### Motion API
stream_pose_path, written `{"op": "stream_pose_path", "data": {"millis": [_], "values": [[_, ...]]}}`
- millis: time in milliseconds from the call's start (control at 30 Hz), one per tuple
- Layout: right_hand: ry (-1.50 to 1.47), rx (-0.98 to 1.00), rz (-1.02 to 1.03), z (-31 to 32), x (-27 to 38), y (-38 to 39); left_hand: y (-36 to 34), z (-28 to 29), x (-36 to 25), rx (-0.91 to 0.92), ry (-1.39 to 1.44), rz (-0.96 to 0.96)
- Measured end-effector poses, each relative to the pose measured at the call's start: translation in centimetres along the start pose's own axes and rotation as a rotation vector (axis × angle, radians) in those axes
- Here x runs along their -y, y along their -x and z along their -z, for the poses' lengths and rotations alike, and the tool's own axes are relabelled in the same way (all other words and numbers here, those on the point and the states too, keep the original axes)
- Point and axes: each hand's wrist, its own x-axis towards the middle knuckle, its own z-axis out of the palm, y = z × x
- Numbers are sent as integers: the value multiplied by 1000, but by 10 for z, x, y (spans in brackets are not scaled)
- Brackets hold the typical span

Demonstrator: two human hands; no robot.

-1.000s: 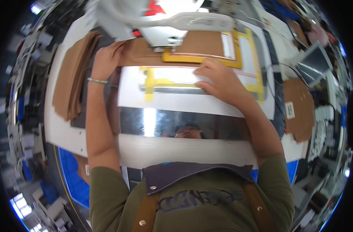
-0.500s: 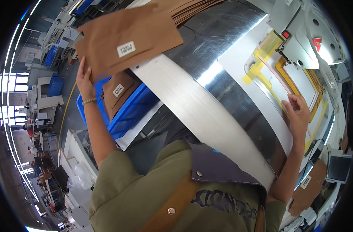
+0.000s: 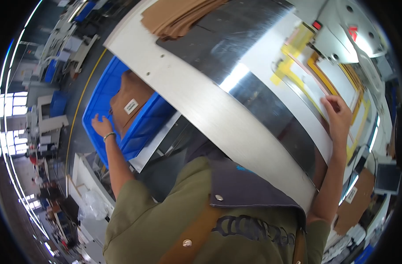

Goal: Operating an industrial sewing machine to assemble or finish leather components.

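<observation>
My left hand (image 3: 102, 126) is open, fingers apart, at the blue plastic bin (image 3: 157, 116) on the left, beside the brown fabric panels (image 3: 124, 119) with a white label lying in it. My right hand (image 3: 337, 112) has curled fingers at the near edge of a yellow-taped white template (image 3: 278, 78) under the white sewing machine head (image 3: 339, 42); what it grips, if anything, is hidden. A yellow frame (image 3: 318, 75) sits just beyond that hand, beside the machine's needle area.
A stack of brown pieces (image 3: 181, 17) lies at the back of the pale worktable (image 3: 187, 101), by a dark metal plate (image 3: 196, 39). At far right are a labelled brown piece (image 3: 355, 204) and a dark screen (image 3: 386, 178). Other workstations (image 3: 73, 44) line the yellow-marked aisle at left.
A second ago my view faced the machine squarely; it has swung left. My left hand lifted a brown panel over the bin, then let it go and dropped lower. My right hand stays by the template.
</observation>
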Motion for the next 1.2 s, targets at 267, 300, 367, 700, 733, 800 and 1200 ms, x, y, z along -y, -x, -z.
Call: {"op": "stream_pose_path", "data": {"millis": [267, 300, 367, 700, 733, 800, 1200], "values": [[114, -13, 297, -15, -2, -3, -11, 62, -387, 221, 1049, -620], [115, -37, 323, -16, -4, -3, 2, 72, -430, 340, 1143, -696], [129, -81, 339, -11, -4, -3, 34, 81, -501, 655, 1254, -849], [56, 3, 57, 71, 9, -50, 173, 71, -659, 616, 1013, -1700], [56, -18, 51, 75, 4, -59, 175, 64, -661, 611, 1020, -1720], [256, 250, -62, 88, -7, -74, 181, 67, -662, 567, 945, -1711], [377, 388, -115, 25, 2, -116, 175, 65, -664, 693, 702, -1799]]}}
